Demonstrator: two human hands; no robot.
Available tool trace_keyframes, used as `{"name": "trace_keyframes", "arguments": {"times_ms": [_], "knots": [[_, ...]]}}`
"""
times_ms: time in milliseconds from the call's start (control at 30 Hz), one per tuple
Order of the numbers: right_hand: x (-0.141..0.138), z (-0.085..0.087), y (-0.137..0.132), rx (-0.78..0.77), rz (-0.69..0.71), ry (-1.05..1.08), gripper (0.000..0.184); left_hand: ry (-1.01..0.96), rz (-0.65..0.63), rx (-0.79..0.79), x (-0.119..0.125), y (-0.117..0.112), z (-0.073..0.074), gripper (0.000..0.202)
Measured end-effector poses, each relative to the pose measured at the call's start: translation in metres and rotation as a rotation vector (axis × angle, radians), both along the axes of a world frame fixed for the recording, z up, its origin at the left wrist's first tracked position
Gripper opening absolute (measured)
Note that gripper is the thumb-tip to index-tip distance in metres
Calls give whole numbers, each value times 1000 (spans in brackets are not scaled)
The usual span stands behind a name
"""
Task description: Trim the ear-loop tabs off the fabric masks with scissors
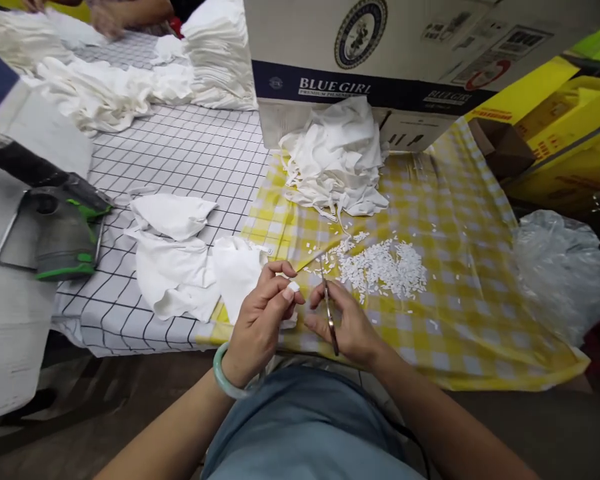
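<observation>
In the head view, near the centre of the frame, my left hand (266,308) pinches a small white piece (293,287) between the thumb and the finger; the piece sits at the very tips. My right hand (354,328), just to the right, is closed around the scissors (329,312), and their blades point to the top of the frame, apart from the piece. A white cloth (237,270) lies at the left of my left hand and partly under it; whether the piece is joined to it, I cannot tell. Many white bits (387,268) lie scattered right of centre, beyond my right hand.
</observation>
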State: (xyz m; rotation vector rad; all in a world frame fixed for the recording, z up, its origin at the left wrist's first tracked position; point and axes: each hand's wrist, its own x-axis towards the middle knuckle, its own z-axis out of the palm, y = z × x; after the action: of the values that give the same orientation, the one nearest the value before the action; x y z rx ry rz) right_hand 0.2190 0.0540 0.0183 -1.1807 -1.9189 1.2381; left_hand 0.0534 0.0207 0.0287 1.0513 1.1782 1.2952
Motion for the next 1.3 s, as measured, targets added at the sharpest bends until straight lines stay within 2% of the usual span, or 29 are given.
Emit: {"name": "trace_keyframes", "arguments": {"times_ms": [100,233,633,1000,1300], "knots": [[19,13,5,117,57,-204,43,61,-37,44,7,0,-5,29],[22,17,5,153,93,-330,53,129,-87,145,12,1,-9,24],[21,14,6,204,80,-258,53,250,-118,215,13,3,-16,26],[20,15,6,143,41,-258,52,257,-104,247,17,5,-15,24],[33,9,6,155,2,-309,51,309,-128,226,27,12,-20,26]]}}
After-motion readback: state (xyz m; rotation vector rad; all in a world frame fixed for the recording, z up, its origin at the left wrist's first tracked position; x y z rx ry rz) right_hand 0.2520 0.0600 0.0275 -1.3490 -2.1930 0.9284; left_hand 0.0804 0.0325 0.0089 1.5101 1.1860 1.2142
